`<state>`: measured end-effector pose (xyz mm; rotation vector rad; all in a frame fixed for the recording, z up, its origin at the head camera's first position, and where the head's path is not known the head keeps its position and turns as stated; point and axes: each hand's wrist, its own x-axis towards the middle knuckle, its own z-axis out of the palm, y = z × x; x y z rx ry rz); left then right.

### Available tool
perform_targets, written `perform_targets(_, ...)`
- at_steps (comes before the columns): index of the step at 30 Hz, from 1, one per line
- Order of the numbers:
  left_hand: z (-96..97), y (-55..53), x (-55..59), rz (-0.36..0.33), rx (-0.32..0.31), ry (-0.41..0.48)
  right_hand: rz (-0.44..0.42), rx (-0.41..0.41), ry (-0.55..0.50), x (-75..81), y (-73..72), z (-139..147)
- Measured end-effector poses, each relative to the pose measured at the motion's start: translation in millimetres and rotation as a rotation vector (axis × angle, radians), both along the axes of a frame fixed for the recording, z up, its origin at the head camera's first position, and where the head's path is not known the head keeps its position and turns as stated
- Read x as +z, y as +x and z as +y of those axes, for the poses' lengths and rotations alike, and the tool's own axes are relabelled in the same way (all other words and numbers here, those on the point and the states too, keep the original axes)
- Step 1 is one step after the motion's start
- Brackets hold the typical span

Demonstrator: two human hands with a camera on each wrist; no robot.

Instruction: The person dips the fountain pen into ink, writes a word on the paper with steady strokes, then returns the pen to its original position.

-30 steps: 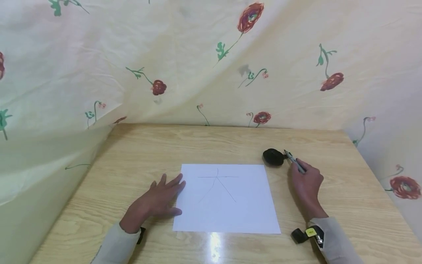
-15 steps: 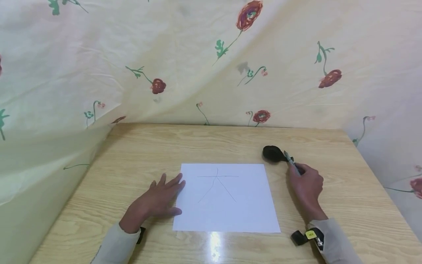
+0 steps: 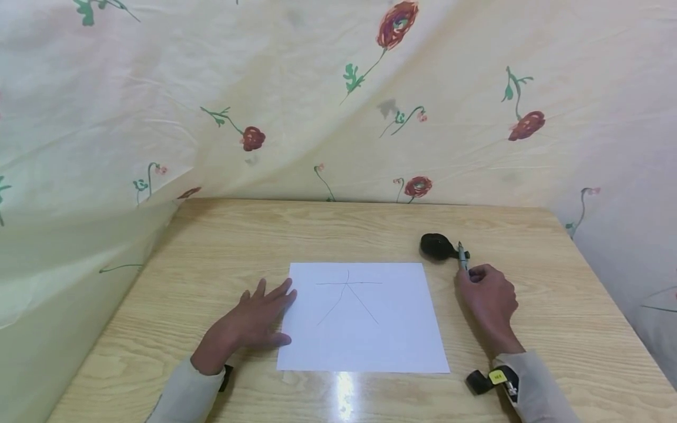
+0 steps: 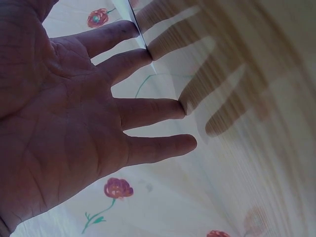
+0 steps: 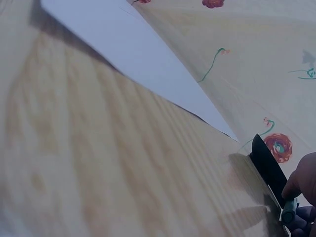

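A sheet of white paper (image 3: 365, 346) lies on the wooden table, with thin drawn lines (image 3: 348, 284) forming a stick-like figure. My left hand (image 3: 259, 320) rests at the paper's left edge, fingers spread and straight; the left wrist view shows its palm (image 4: 64, 118) side-on. To the right of the paper, my right hand (image 3: 489, 296) holds a grey pen (image 3: 463, 257), tip pointing away from me. Close by the pen tip lies a black rounded object (image 3: 436, 246) with a narrow tail; its kind is unclear. In the right wrist view, fingers (image 5: 301, 180) and the pen's end (image 5: 289, 212) show at the corner.
The light wooden table (image 3: 238, 229) meets a floral cloth (image 3: 296, 88) hanging at the back and both sides. A strapped black wrist camera (image 3: 481, 380) sits at the right cuff. Light reflects off the table (image 3: 345, 393) near the front.
The pen has swung from leaning left to pointing nearly straight back. The black object has turned slightly, its tail now showing more. My left hand and the paper stay put.
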<state>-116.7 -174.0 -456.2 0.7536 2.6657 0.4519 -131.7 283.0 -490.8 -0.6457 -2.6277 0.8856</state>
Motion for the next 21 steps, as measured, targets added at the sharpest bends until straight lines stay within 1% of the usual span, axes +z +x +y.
perform_targets(4, -1.0, 0.1, -0.7, -0.002, -0.003, 0.005, -0.019, 0.014, 0.001, 0.5, 0.6, 0.5)
perform_targets(8, -2.0, 0.5, -0.4, -0.005, -0.007, 0.015, -0.019, 0.023, 0.002, 0.4, 2.8, -0.2)
perform_targets(15, -2.4, 0.0, -2.4, 0.000, -0.013, 0.006, -0.040, 0.016, -0.019, 1.1, 4.6, -1.4)
perform_targets(21, -2.8, -1.1, -2.2, -0.002, -0.010, -0.007, -0.027, 0.015, -0.022, 0.3, 4.1, -2.5)
